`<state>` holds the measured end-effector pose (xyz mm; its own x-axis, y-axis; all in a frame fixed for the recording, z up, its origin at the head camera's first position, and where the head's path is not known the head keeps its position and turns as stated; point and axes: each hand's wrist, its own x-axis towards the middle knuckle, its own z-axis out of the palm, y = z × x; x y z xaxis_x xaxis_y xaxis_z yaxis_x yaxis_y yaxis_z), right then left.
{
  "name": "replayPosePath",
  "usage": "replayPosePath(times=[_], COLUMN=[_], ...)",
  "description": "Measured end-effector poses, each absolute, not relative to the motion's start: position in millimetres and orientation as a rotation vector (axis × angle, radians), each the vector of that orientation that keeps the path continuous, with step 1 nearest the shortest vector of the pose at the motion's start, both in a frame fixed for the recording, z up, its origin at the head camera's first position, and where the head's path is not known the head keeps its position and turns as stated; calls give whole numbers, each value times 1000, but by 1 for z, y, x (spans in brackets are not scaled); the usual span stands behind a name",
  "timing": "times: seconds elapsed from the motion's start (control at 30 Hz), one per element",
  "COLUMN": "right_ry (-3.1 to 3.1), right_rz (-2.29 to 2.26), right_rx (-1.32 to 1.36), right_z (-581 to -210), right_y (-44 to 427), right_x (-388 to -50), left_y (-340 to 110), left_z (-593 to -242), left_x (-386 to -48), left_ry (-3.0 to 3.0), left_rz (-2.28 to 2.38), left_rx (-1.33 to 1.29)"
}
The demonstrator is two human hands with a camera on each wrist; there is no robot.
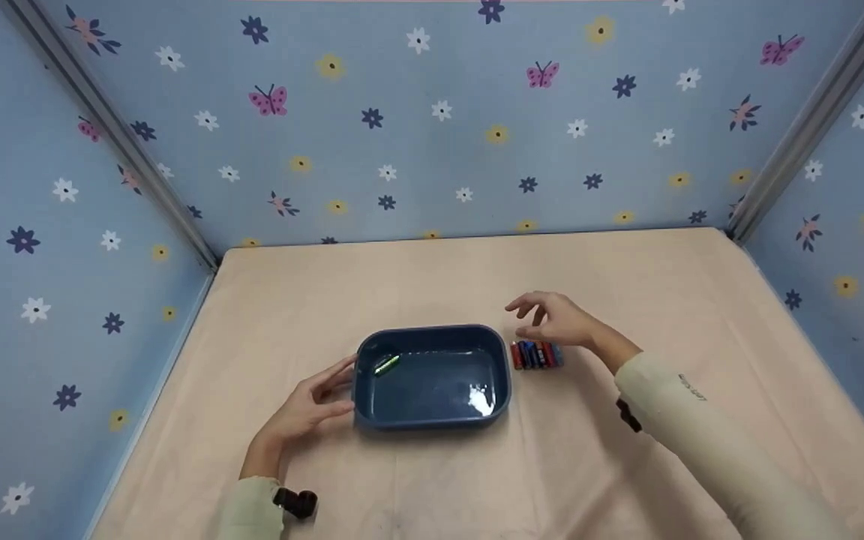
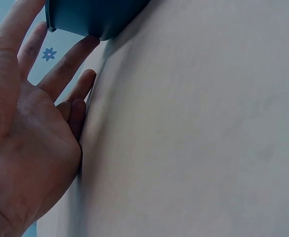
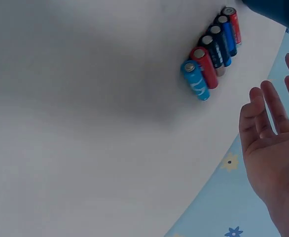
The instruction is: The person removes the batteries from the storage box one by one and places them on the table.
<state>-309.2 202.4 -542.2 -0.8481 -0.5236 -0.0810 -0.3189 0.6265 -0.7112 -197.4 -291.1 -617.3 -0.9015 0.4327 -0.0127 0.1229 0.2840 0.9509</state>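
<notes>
A dark blue rectangular basin [image 1: 432, 421] stands on the table, with a green battery [image 1: 386, 365] lying inside near its left end. My left hand [image 1: 304, 409] touches the basin's left side with spread fingers; in the left wrist view the fingertips [image 2: 92, 40] meet its wall. To the right of the basin, several batteries [image 1: 537, 355] lie side by side in a row, red, dark blue and light blue. Above that row hovers my right hand [image 1: 563, 321], its fingers loosely bent and holding nothing. The right wrist view shows a light blue battery [image 3: 196, 81] at the row's end.
A pale pink cloth covers the table [image 1: 312, 292]. Blue flowered panels [image 1: 439, 150] rise at the back and both sides, joined by grey metal posts [image 1: 814, 112]. Dark wrist cameras [image 1: 295, 502] sit on the light sleeves.
</notes>
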Motion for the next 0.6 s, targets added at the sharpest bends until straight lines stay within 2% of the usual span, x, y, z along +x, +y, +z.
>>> replayPosePath(times=[0.6], right_ry=[2532], right_rz=[-1130], right_rx=[-793], right_z=[-525], right_y=[142], right_x=[-314], left_y=[-292], left_z=[-619], left_x=[-198], left_ry=[2295], left_rz=[1654], left_rx=[533])
